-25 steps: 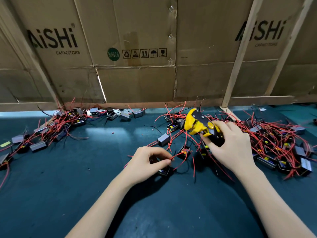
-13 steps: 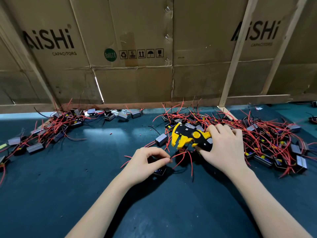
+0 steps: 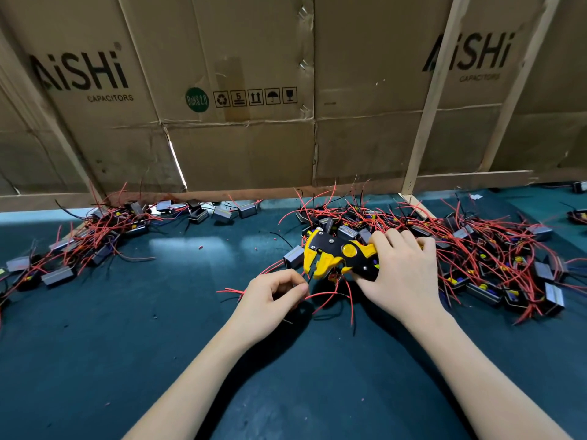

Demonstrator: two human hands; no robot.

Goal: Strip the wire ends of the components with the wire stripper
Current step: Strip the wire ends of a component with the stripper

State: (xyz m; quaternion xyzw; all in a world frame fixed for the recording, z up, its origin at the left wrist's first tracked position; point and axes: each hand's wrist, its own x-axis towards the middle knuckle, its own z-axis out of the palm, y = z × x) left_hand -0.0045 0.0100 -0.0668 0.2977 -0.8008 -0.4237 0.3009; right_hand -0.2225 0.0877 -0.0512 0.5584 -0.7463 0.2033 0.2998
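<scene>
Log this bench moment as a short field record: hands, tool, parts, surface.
left hand: pinches a red wire near the tool's head
right hand: grips the wire stripper by its handles
stripper head: yellow, pointing left, jaws apart
right pile: components with red leads, beside the right hand
left pile: smaller, far left
surface: dark green mat
backdrop: cardboard wall

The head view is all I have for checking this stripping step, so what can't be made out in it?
- Component under the left hand: hidden by its curled fingers.
- Wire stripper handles: covered by the right hand.
- Whether a wire sits in the stripper's mouth: too small to tell.
- Which wire ends in the right pile are stripped: too fine and tangled.
</scene>
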